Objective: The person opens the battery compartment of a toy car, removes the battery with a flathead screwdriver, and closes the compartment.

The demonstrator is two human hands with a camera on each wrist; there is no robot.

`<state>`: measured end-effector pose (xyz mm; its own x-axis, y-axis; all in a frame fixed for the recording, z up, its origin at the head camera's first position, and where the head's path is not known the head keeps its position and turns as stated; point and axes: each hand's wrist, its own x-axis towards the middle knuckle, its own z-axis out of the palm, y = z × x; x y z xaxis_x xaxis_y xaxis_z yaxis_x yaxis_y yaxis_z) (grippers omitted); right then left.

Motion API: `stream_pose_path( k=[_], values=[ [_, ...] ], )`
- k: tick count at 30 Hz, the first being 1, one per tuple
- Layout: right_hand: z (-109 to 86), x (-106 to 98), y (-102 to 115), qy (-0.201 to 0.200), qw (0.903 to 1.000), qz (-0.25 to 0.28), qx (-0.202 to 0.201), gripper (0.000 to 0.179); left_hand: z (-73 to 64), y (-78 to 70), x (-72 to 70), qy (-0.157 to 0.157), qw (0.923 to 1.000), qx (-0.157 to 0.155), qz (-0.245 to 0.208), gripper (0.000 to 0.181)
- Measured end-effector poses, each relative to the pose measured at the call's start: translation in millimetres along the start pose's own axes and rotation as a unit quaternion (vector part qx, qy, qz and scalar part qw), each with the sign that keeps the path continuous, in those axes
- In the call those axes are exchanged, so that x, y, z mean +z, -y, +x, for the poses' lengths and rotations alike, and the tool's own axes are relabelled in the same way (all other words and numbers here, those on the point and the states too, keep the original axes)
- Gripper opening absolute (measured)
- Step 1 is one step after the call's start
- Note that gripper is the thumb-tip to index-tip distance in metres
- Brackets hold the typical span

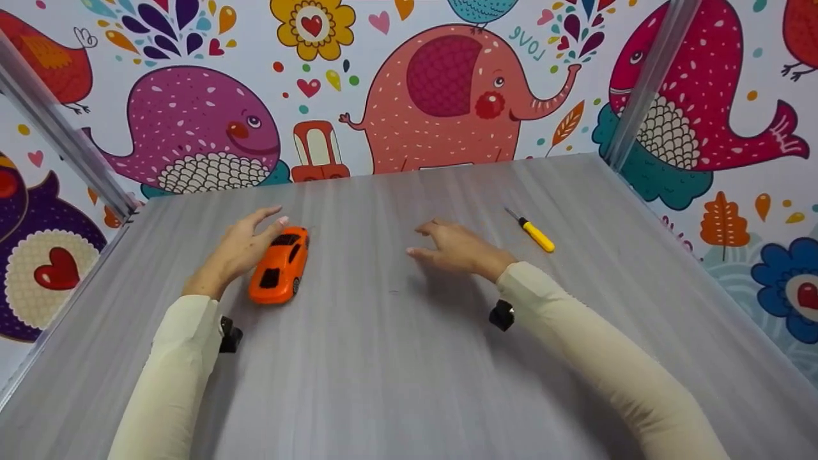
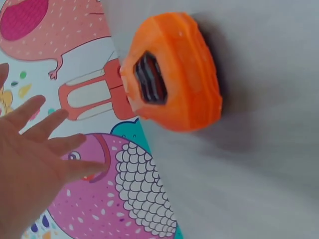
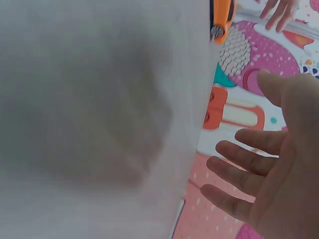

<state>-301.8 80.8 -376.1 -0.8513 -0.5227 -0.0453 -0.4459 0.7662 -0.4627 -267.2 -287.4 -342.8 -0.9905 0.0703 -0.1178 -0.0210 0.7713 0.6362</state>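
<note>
An orange toy car [image 1: 278, 267] with black windows stands on the grey table, left of the middle. My left hand [image 1: 243, 246] hovers just left of the car, its fingers spread; the left wrist view shows the hand [image 2: 35, 164] apart from the car [image 2: 184, 74]. My right hand [image 1: 457, 246] is over the table right of the middle, fingers loosely extended and holding nothing. In the right wrist view its palm [image 3: 284, 169] is bare. Nearest to it on the right lies a screwdriver [image 1: 539, 236] with a yellow handle, its tip pointing away to the back left.
The grey table [image 1: 383, 370] ends at a back wall [image 1: 243, 25] printed with cartoon animals. Metal posts [image 1: 652, 83] stand at the table's back corners, and printed panels close off the left and right sides.
</note>
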Motion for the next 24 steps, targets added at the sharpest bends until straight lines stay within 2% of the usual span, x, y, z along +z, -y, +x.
stream_pose_path(
  k=[7,12,15,18,21,24],
  values=[
    [14.3,24,19,-0.031,0.9940,0.104,-0.008,0.047,3.1,12.8,-6.3,-0.014,0.9978,-0.013,-0.063,0.075],
    [20.0,41,32,-0.037,0.9837,0.176,0.004,0.039,8.0,23.7,-7.4,-0.023,0.9941,-0.010,-0.106,0.071],
    [21.9,49,40,-0.032,0.9755,0.217,0.014,0.038,9.9,33.6,-9.8,-0.041,0.9886,-0.007,-0.145,0.069],
    [24.2,57,49,-0.010,0.9590,0.282,0.028,0.039,9.9,45.9,-13.4,-0.062,0.9815,-0.020,-0.180,0.066],
    [27.2,64,59,0.017,0.9327,0.357,0.050,0.039,9.3,57.3,-15.6,-0.077,0.9746,-0.038,-0.207,0.064],
    [31.6,73,68,0.034,0.9078,0.412,0.070,0.040,10.4,63.3,-15.2,-0.071,0.9716,-0.058,-0.218,0.064]
  ],
)
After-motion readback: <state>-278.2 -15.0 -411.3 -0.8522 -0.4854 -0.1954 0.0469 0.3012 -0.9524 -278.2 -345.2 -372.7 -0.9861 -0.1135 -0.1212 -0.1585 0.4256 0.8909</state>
